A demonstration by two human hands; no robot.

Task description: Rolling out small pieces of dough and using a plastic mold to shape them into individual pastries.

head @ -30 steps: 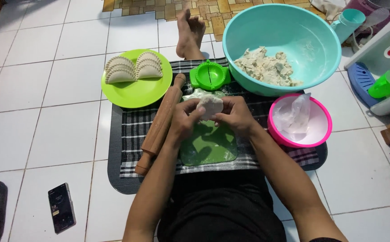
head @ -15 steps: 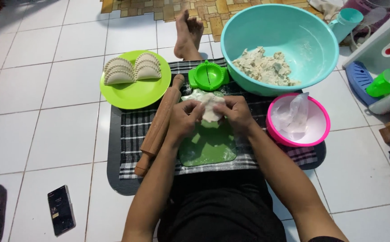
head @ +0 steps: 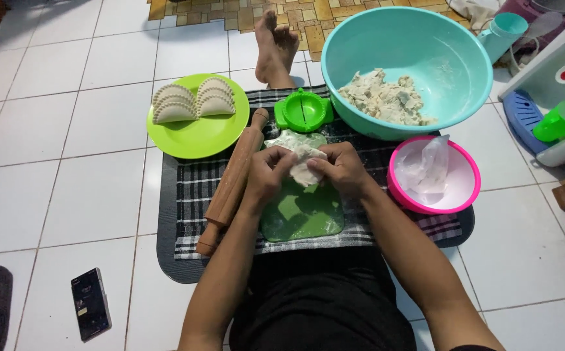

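Observation:
My left hand (head: 266, 175) and my right hand (head: 341, 170) meet over a green cutting mat (head: 302, 211), and both pinch one lump of pale dough (head: 303, 164) between their fingers. A wooden rolling pin (head: 230, 182) lies slanted just left of my left hand. Beyond the dough sits a green round dumpling press (head: 304, 110). A lime green plate (head: 198, 120) at the upper left carries several crimped half-moon dumplings (head: 191, 101). A large teal bowl (head: 406, 45) at the upper right holds torn dough pieces (head: 386, 99).
A checked cloth on a dark mat (head: 185, 188) lies under the work area on white floor tiles. A pink bowl (head: 435, 175) with a clear plastic bag stands at the right. A black phone (head: 90, 303) lies at the lower left. My bare foot (head: 274, 45) rests beyond the press.
My hands have kept working the dough lump, turning and squeezing it in about the same spot above the green mat. Nothing else has moved.

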